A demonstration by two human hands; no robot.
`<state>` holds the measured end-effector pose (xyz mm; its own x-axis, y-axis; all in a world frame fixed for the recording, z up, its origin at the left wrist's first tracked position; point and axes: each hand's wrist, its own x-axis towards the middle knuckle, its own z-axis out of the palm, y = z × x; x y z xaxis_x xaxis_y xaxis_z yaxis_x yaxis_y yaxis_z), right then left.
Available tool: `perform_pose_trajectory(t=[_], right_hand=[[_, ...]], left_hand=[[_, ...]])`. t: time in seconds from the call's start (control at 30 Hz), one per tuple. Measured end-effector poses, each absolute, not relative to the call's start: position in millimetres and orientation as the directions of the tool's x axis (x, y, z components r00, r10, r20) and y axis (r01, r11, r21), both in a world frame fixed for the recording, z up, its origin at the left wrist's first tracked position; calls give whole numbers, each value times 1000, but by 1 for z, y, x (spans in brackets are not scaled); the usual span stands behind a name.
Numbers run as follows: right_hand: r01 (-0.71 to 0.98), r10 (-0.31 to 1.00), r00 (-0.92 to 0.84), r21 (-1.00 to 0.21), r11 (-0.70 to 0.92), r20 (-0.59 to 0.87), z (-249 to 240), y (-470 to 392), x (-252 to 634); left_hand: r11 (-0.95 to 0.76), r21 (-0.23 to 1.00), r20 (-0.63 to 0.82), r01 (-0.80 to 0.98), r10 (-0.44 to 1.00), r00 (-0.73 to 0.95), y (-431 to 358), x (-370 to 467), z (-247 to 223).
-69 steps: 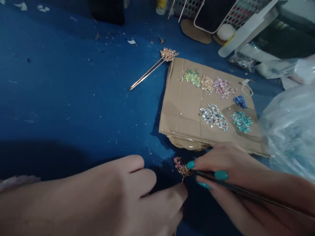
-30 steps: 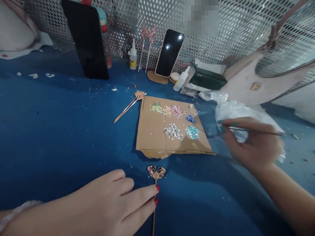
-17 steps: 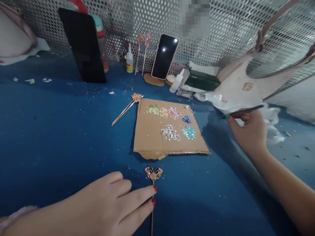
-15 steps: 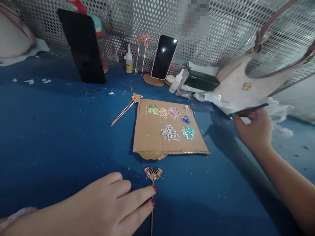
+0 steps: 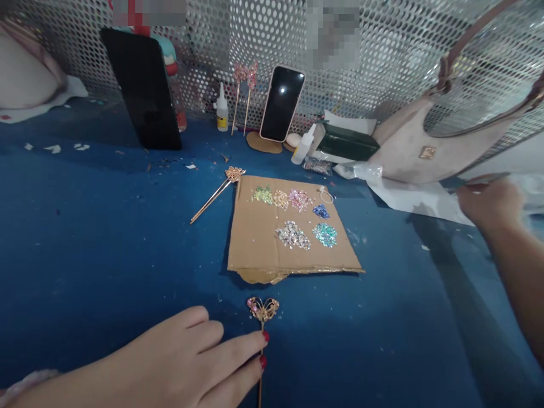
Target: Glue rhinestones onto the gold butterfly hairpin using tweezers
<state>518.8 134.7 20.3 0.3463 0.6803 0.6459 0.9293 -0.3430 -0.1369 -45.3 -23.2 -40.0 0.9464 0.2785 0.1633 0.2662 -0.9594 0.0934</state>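
My left hand (image 5: 182,357) lies low on the blue table, its fingertips on the thin stem of a gold butterfly hairpin (image 5: 263,309); the thumb is hidden. Pink stones sit on the butterfly's left wing. At the far right, my right hand (image 5: 493,204) is closed and blurred around a slim dark tool (image 5: 484,180), beside white paper and the handbag. Ahead of the hairpin is a cardboard sheet (image 5: 255,243) bearing small piles of green, peach, pink, dark blue, silver and turquoise stones. Another gold hairpin (image 5: 212,195) rests by the sheet's left edge.
At the back stand a black tablet (image 5: 142,90), a glue bottle (image 5: 221,110), two pink-topped hairpins (image 5: 246,93) and a phone (image 5: 282,105). A second glue bottle (image 5: 303,146) leans by a dark green pouch (image 5: 346,141). A pale handbag (image 5: 408,136) stands at right.
My right hand has moved further right with the dark tool, away from the cardboard. My left hand stays on the butterfly hairpin. The view has tilted up slightly.
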Motion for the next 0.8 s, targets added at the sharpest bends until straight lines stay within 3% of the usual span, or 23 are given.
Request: perform_pose_trajectory(t=[0.13,0.2,0.37,0.5,0.8], right_hand=[[879,660,476,-288,-380,582,5,126,477],[889,667,452,-356,-287,593,-3,113,442],[837,838,166,-524,159,520,-8,70,336],[712,903,-71,-612,344,425,-8,59,282],[641,907,-59,-681,355,418,-23,97,282]], left_hand=[[-959,121,154,256,273,949,-22,-44,-35],[-960,129,144,250,268,953,-21,-43,-33],[-958,133,140,253,271,953,-20,-43,-32],[-959,121,134,257,272,953,-21,-42,-34],[-963,133,132,235,253,959,-17,-44,-29]])
